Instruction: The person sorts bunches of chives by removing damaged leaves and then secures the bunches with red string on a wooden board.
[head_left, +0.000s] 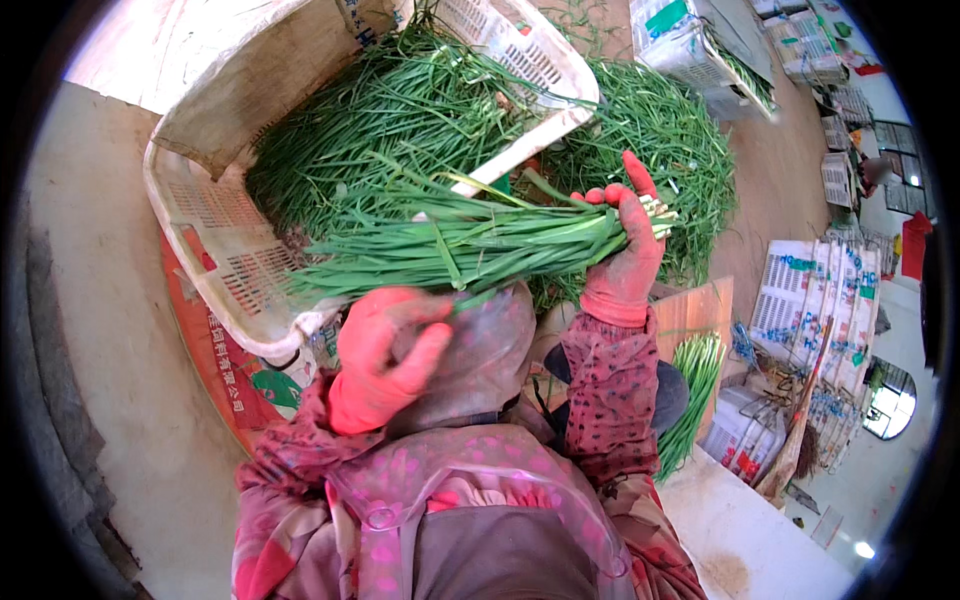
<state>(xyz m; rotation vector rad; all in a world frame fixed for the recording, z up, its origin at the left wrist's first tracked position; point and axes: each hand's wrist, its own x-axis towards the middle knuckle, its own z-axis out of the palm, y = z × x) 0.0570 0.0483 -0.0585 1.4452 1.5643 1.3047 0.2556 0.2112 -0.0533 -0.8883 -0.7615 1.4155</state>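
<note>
A bunch of green garlic chives (480, 244) lies sideways before me, its pale cut ends at the right and its leaf tips at the left. My right hand (626, 247), in a dirty red glove, grips it near the cut ends. Just below the leaves is my left hand (394, 356), also red-gloved and slightly blurred, its thumb and fingers apart; a stray leaf reaches towards its fingertips. Behind the bunch, a white plastic crate (262, 341) holds a large heap of loose chives (390, 112).
More loose chives (675, 150) lie on the floor beyond the crate. At the right, a cut bundle (694, 397) rests against a brown board (697, 300). Stacked white crates (814, 307) and a broom (799, 420) stand farther right. A red printed sack (217, 345) is under the crate's left side.
</note>
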